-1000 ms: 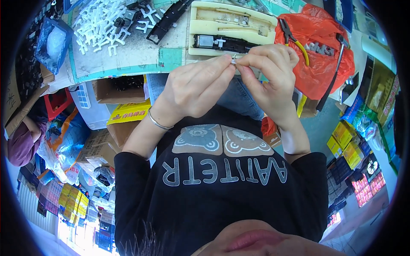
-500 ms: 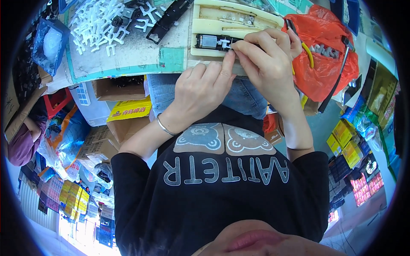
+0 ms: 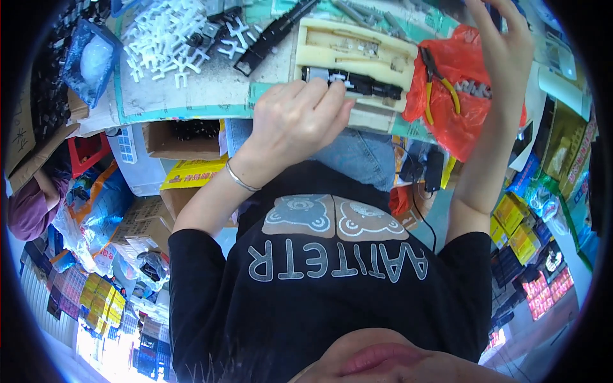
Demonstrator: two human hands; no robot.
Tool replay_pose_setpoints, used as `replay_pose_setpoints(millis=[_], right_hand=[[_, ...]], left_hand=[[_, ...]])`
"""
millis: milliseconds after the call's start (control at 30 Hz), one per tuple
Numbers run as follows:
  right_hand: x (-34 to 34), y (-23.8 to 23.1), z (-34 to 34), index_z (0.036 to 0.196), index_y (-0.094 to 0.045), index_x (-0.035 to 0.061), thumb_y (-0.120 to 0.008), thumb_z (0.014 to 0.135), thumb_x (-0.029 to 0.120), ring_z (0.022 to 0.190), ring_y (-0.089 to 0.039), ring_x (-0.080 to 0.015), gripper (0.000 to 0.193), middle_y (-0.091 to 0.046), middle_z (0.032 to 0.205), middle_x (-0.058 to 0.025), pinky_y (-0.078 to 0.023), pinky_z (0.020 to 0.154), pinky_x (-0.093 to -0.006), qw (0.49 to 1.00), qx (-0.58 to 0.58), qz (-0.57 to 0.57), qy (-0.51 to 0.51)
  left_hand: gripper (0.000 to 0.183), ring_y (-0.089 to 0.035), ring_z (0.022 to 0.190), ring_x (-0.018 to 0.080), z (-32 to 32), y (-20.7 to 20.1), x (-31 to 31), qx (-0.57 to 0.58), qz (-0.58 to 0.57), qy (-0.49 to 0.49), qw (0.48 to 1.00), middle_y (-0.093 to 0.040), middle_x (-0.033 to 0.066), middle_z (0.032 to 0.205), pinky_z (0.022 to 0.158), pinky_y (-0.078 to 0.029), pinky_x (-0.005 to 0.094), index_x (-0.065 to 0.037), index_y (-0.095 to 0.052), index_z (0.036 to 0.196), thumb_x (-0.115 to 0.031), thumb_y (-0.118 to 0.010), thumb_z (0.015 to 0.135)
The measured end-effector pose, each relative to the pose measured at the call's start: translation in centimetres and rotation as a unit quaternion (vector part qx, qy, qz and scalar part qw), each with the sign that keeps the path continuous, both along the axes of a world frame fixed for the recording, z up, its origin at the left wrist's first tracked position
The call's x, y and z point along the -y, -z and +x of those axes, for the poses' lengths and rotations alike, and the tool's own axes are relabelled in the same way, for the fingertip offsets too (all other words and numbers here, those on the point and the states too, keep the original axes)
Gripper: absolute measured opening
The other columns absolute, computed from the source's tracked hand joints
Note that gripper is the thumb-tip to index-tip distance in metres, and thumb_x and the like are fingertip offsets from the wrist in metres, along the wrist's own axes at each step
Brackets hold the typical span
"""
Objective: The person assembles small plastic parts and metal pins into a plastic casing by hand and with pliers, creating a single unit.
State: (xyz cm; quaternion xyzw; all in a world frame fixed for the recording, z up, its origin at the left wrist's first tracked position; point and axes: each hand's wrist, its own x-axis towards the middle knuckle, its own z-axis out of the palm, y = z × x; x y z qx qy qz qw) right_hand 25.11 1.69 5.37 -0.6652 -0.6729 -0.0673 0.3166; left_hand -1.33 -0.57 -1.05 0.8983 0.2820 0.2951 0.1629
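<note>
A long black plastic housing (image 3: 373, 86) lies in a slot of the cream fixture block (image 3: 408, 54). A silver motor (image 3: 317, 73) and a white plastic piece (image 3: 340, 78) sit in the housing. My left hand (image 3: 297, 118) is at the block's near edge, its fingers curled in against the housing; the fingertips are mostly hidden. My right hand (image 3: 507, 41) is raised at the upper right, beyond the red plastic bag (image 3: 453, 131). Its fingers are apart and nothing shows between them.
Pliers with yellow handles (image 3: 457, 96) lie on the red bag, beside small grey parts (image 3: 474, 88). A pile of white plastic parts (image 3: 163, 41) and a long black plastic piece (image 3: 274, 35) are to the left. Farther left stands a blue bin (image 3: 105, 76).
My right hand has left the housing and moved up to the right. My left fingers have curled in. The housing's right part and the pliers are now uncovered; the hammer no longer shows.
</note>
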Motion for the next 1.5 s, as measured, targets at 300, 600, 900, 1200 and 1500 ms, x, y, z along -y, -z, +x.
replay_pose_setpoints(millis=[300, 600, 900, 1200, 1500], right_hand=[[-4.5, 3.4, 6.2, 0.089, -0.070, 0.0151, -0.060, 0.084, 0.027, 0.093, -0.059, -0.0271, 0.016, -0.067, 0.084, -0.0077, -0.032, 0.090, -0.0481, 0.948, 0.249, -0.170, 0.101], [-4.6, 3.4, 5.9, 0.084, -0.064, 0.0064, -0.060, 0.084, 0.022, 0.079, -0.062, -0.0282, 0.016, -0.066, 0.080, -0.0109, -0.040, 0.084, -0.0428, 0.977, 0.118, -0.124, 0.129], [-5.3, 3.6, 5.2, 0.082, -0.059, -0.0012, -0.060, 0.081, 0.016, 0.078, -0.061, -0.0312, 0.017, -0.062, 0.086, -0.0161, -0.048, 0.070, -0.0383, 0.988, 0.082, -0.069, 0.114], [-3.2, 3.5, 4.0, 0.079, -0.064, 0.0008, -0.069, 0.077, 0.010, 0.057, -0.053, -0.0046, 0.011, -0.064, 0.069, 0.0001, -0.043, 0.054, -0.0198, 0.964, -0.258, 0.051, 0.044], [-1.0, 2.3, -2.2, 0.085, -0.055, -0.0014, -0.061, 0.084, -0.004, 0.082, -0.068, -0.0166, 0.006, -0.063, 0.085, -0.0076, -0.053, 0.073, -0.0225, 0.890, -0.446, 0.053, -0.079]], left_hand=[[0.012, -0.056, 0.053, 0.0206, -1.8, -3.3, -6.0, 0.117, -0.032, -0.084, 0.989, -0.057, 0.0056, 0.066, 0.048, -0.045, 0.0310, -0.006, -0.063, 0.083, -0.012, -0.070, 0.075], [0.016, -0.065, 0.072, 0.0269, -5.8, -4.6, -19.6, -0.171, 0.103, -0.258, 0.945, -0.066, 0.0128, 0.081, 0.062, -0.051, 0.0363, -0.007, -0.069, 0.085, -0.021, -0.063, 0.082], [0.026, -0.067, 0.074, 0.0281, -5.4, -1.3, -23.3, -0.293, 0.022, -0.376, 0.879, -0.069, 0.0133, 0.082, 0.068, -0.053, 0.0347, -0.011, -0.071, 0.089, -0.034, -0.060, 0.082], [0.019, -0.064, 0.068, 0.0357, -4.9, -0.6, -22.8, -0.194, 0.074, -0.392, 0.896, -0.064, 0.0195, 0.070, 0.063, -0.052, 0.0449, -0.003, -0.064, 0.065, -0.021, -0.060, 0.070], [0.020, -0.065, 0.072, 0.0365, -4.9, -1.5, -23.3, -0.222, 0.030, -0.392, 0.892, -0.065, 0.0209, 0.074, 0.065, -0.052, 0.0448, -0.002, -0.065, 0.069, -0.021, -0.059, 0.070]])
